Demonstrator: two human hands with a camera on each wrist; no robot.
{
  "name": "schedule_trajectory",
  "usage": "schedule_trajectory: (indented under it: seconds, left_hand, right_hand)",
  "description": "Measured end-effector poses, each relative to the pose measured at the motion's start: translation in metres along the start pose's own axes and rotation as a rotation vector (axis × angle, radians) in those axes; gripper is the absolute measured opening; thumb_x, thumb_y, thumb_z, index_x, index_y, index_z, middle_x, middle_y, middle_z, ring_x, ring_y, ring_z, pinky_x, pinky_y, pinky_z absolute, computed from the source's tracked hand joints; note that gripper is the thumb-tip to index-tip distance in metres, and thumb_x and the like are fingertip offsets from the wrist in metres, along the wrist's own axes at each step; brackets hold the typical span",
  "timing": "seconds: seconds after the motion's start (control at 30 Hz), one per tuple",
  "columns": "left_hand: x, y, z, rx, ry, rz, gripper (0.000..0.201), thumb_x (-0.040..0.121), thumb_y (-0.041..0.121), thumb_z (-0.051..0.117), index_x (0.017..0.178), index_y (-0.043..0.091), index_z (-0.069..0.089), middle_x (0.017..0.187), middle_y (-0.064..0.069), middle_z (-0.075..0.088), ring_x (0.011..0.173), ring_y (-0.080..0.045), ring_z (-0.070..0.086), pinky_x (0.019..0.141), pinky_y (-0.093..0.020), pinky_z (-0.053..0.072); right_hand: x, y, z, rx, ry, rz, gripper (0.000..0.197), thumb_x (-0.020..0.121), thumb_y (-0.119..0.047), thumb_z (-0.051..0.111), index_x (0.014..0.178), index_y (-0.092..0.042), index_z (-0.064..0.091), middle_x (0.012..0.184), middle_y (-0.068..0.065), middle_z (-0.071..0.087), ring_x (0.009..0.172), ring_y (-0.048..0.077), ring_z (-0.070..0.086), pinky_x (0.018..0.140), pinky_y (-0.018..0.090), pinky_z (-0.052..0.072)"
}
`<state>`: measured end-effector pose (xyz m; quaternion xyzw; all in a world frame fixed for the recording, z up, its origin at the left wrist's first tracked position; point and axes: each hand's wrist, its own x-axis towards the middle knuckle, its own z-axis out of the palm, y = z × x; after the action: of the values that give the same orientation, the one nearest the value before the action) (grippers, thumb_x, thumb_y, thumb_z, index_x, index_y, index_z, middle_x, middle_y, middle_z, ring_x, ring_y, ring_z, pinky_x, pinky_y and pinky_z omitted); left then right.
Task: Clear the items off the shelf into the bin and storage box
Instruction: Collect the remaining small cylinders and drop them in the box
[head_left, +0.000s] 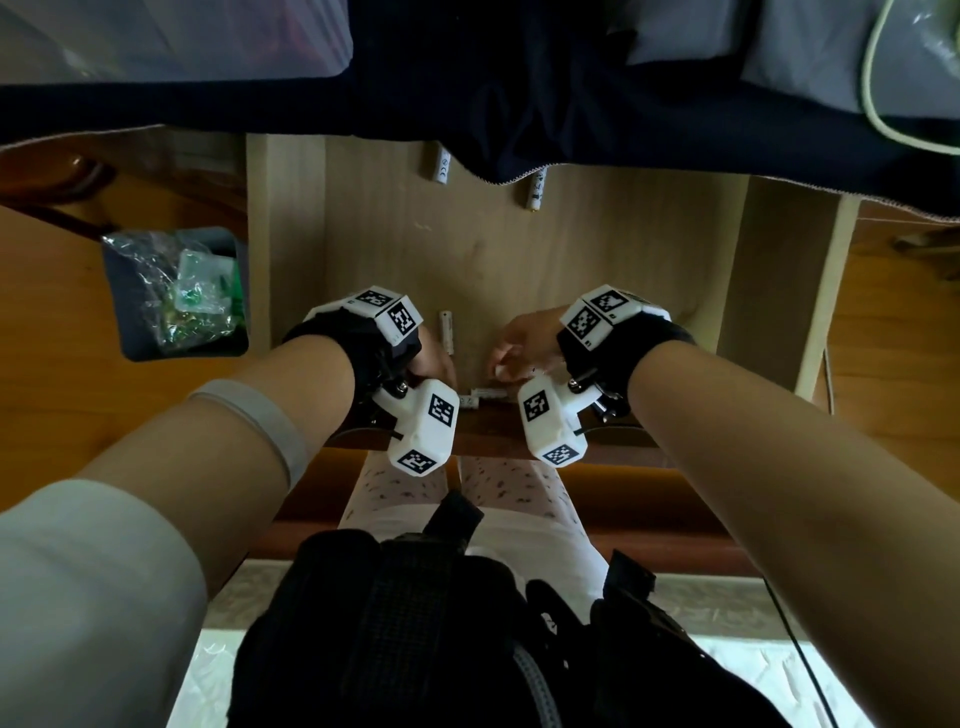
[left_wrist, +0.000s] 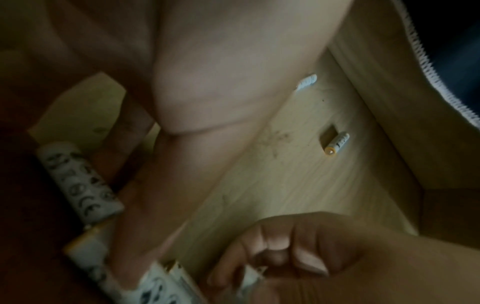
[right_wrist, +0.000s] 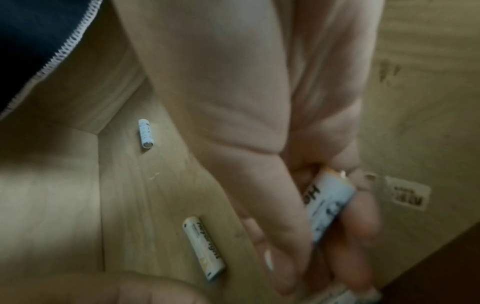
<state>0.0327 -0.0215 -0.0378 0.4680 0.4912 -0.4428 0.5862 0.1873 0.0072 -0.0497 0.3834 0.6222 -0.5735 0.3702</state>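
Both hands were working at the front edge of the wooden shelf (head_left: 597, 249), evidently gathering loose white batteries for removal. The right hand (head_left: 524, 340) had its thumb and fingers closed round one battery (right_wrist: 328, 207), held lengthwise, presumably so that more could be collected before a trip to a container. The left hand (head_left: 431, 358) lay among batteries at the shelf's near edge; one battery (left_wrist: 78, 183) lay against its fingers, but blur left it unclear whether they gripped it. Another loose battery (head_left: 445, 332) lay just beside the left hand at 12 o'clock. Two further batteries (head_left: 440, 165) (head_left: 536, 189) remained at the back of the shelf, toward 12 o'clock, partly under a dark cloth (head_left: 519, 104). The bin (head_left: 176, 291), already holding clear plastic wrappers, stood at 9 o'clock, beside the shelf. The task was judged incomplete.
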Motion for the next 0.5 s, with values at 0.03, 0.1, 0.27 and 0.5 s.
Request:
schedule_trajectory:
  seconds: [0.03,0.1,0.27,0.5]
  left_hand:
    - [0.003,-0.001,-0.001,0.034,-0.028,0.015,0.039,0.095,0.021,0.046,0.133,0.011,0.049,0.134,-0.007,0.052,0.129,-0.025,0.046,0.102,-0.029,0.039]
    - [0.000,0.000,0.000,0.047,-0.065,0.087,0.038,0.094,0.018,0.049,0.130,0.009,0.051,0.138,-0.013,0.051,0.129,-0.028,0.047,0.100,-0.034,0.040]
    - [0.000,-0.007,0.003,-0.068,-0.074,0.116,0.034,0.090,0.012,0.056,0.123,0.007,0.055,0.094,-0.003,0.059,0.075,-0.010,0.054,0.061,-0.019,0.040]
    - [-0.010,-0.004,0.001,0.124,-0.050,0.095,0.034,0.095,0.015,0.045,0.127,0.005,0.053,0.122,-0.012,0.059,0.095,-0.022,0.054,0.074,-0.024,0.039]
  right_hand:
    - [0.002,-0.002,0.002,-0.032,-0.035,0.018,0.034,0.089,-0.022,0.058,0.122,-0.016,0.061,0.115,-0.001,0.063,0.103,0.017,0.059,0.089,0.031,0.046]
    - [0.007,-0.004,0.004,-0.042,-0.079,0.020,0.036,0.088,-0.019,0.059,0.124,-0.016,0.058,0.119,0.003,0.062,0.104,0.024,0.060,0.092,0.036,0.049]
    - [0.016,-0.003,0.007,-0.085,-0.141,0.003,0.030,0.089,-0.024,0.057,0.118,-0.029,0.061,0.127,0.001,0.061,0.111,0.022,0.058,0.094,0.035,0.050]
    - [0.018,-0.010,0.006,-0.039,-0.249,0.030,0.044,0.089,-0.017,0.058,0.132,-0.010,0.051,0.127,0.009,0.059,0.087,0.012,0.063,0.058,0.015,0.051]
